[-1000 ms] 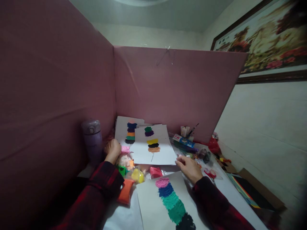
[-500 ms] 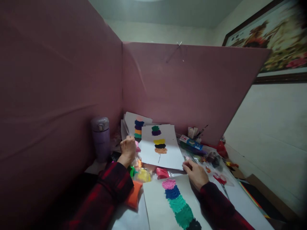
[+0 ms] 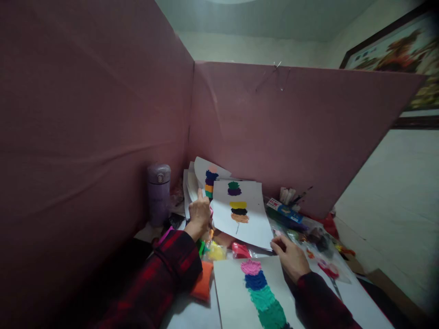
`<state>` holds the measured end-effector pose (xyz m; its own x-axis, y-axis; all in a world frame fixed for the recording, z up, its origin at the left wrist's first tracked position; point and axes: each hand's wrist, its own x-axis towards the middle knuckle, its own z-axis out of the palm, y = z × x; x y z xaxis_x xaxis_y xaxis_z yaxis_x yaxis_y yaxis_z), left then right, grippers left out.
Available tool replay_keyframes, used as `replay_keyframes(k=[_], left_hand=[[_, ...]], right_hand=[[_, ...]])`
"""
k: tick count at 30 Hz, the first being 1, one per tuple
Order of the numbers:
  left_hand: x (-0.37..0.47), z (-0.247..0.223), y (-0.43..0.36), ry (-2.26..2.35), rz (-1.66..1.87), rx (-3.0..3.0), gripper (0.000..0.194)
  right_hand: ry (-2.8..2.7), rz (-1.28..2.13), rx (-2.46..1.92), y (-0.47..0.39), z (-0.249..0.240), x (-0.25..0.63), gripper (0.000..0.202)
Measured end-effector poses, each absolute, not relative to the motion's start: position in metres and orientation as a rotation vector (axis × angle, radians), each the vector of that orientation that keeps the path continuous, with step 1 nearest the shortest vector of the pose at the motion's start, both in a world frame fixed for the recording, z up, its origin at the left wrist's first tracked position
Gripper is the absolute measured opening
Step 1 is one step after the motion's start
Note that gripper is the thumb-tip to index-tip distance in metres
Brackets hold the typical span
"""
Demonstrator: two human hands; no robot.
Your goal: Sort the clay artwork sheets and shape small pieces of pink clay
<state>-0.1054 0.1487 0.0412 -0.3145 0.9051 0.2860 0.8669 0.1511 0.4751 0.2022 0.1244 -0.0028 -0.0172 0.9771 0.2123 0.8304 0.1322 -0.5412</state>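
The left hand (image 3: pixel 199 214), just left of centre, has come in against the curled white paper sheet with navy and orange bands (image 3: pixel 211 176), which now bows further up, so both hands are busy at paper. Its index finger points up; whether it pinches, I can't tell. The right hand (image 3: pixel 291 257), lower right, pinches the mid-frame white sheet with yellow and black bands (image 3: pixel 239 214) by its near corner

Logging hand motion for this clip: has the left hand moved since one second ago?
Yes. Judged against the standing purple bottle, the left hand has moved rightward, widening the gap between them.
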Motion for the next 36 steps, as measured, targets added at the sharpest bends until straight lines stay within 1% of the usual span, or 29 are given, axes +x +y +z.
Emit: replay_keyframes(k=[4, 8, 12, 14, 18, 22, 24, 29, 31, 33, 36], left_hand=[[-0.107, 0.044, 0.146, 2.363, 0.84, 1.867, 0.014], [-0.108, 0.047, 0.141, 2.356, 0.859, 1.904, 0.02], [-0.109, 0.047, 0.14, 2.442, 0.925, 1.757, 0.02], [-0.113, 0.047, 0.141, 2.51, 0.962, 1.624, 0.024], [-0.132, 0.049, 0.148, 2.577, 0.983, 1.353, 0.041], [-0.151, 0.046, 0.157, 2.478, 0.983, 1.238, 0.033], [-0.157, 0.044, 0.161, 2.397, 1.019, 1.232, 0.032], [-0.158, 0.045, 0.164, 2.199, 1.159, 1.392, 0.03], [-0.152, 0.047, 0.161, 2.163, 1.223, 1.484, 0.037], [-0.144, 0.05, 0.158, 2.137, 1.251, 1.581, 0.051], [-0.13, 0.05, 0.153, 2.141, 1.203, 1.7, 0.063]], right_hand=[[-1.874, 0.369, -1.721, 0.125, -0.004, 0.202, 0.025], [-1.875, 0.37, -1.714, 0.125, -0.004, 0.203, 0.025], [-1.876, 0.383, -1.691, 0.125, -0.005, 0.202, 0.024], [-1.879, 0.393, -1.678, 0.126, -0.004, 0.202, 0.024], [-1.882, 0.386, -1.663, 0.125, -0.004, 0.201, 0.022], [-1.869, 0.379, -1.666, 0.124, -0.002, 0.199, 0.021], [-1.859, 0.376, -1.68, 0.124, -0.002, 0.198, 0.022], [-1.866, 0.355, -1.683, 0.124, -0.002, 0.198, 0.022], [-1.866, 0.356, -1.686, 0.125, -0.002, 0.198, 0.022], [-1.867, 0.359, -1.688, 0.125, -0.003, 0.198, 0.022], [-1.874, 0.362, -1.694, 0.125, -0.003, 0.198, 0.023]])
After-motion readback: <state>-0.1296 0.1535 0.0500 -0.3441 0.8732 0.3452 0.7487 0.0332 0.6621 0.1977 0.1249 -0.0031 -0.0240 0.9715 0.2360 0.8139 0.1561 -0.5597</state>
